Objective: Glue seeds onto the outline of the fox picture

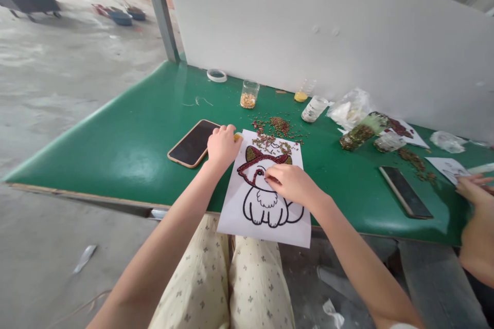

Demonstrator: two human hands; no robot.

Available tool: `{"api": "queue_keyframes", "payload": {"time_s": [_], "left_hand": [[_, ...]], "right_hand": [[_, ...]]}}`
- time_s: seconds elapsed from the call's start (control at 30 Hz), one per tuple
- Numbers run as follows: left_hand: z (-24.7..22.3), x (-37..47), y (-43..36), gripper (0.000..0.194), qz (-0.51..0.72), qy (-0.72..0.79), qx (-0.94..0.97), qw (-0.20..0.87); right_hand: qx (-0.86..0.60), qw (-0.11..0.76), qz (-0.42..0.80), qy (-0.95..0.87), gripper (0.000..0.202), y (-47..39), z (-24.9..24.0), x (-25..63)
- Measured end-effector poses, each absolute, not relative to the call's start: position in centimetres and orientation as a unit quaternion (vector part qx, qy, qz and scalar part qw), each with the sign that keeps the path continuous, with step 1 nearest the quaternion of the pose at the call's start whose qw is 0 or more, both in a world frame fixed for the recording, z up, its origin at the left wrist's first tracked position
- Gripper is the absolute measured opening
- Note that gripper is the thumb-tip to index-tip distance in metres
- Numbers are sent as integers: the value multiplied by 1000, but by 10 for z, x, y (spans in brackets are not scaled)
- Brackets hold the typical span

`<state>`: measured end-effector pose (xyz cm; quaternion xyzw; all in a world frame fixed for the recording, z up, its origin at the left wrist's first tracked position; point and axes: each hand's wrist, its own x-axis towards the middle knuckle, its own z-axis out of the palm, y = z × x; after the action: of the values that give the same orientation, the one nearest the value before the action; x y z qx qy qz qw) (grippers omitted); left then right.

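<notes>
A paper sheet (231,211) with a fox-like line drawing lies at the table's front edge, its lower part overhanging. Red and green beans fill the drawing's ears and brow. My left hand (223,148) is closed at the sheet's upper left corner, beside a phone (193,144); a small yellow thing (238,136) shows at its fingers, too little visible to name. Over the drawing's face, next to the eye, my right hand (289,181) is pinched; whatever it holds is too small to see. Loose beans (280,126) lie in a pile behind the sheet, some on its top edge.
Behind stand a clear jar of yellow kernels (248,97), a jar lid (216,75) and a tipped white-lined cup (314,109). To the right are a jar of green beans (360,132), plastic bags (351,108), a dark phone (405,193) and another person's hand (476,190).
</notes>
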<state>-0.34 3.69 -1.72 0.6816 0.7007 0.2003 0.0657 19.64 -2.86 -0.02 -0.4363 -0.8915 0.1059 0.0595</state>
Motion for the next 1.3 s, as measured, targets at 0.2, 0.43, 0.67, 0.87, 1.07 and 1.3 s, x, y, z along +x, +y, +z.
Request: {"api": "queue_keyframes", "payload": {"time_s": [0.2, 0.43, 0.67, 0.87, 1.07, 1.3], "left_hand": [[-18, -3, 38, 38, 194, 702, 682, 63], [-19, -2, 37, 38, 185, 706, 682, 52], [-18, -1, 37, 38, 178, 707, 683, 49], [-17, -1, 37, 38, 175, 707, 683, 49], [-17, -1, 37, 38, 177, 707, 684, 49], [-17, -1, 37, 38, 177, 707, 683, 47]], "right_hand": [[-433, 49, 126, -891, 13, -27, 4, 197], [-449, 51, 154, -879, 12, -25, 4, 201], [-438, 103, 160, -879, 18, -30, -1, 208], [-442, 115, 148, -877, 13, -35, -7, 207], [-428, 120, 118, -888, 12, -34, -13, 203], [-415, 129, 113, -894, 11, -33, -17, 203]]}}
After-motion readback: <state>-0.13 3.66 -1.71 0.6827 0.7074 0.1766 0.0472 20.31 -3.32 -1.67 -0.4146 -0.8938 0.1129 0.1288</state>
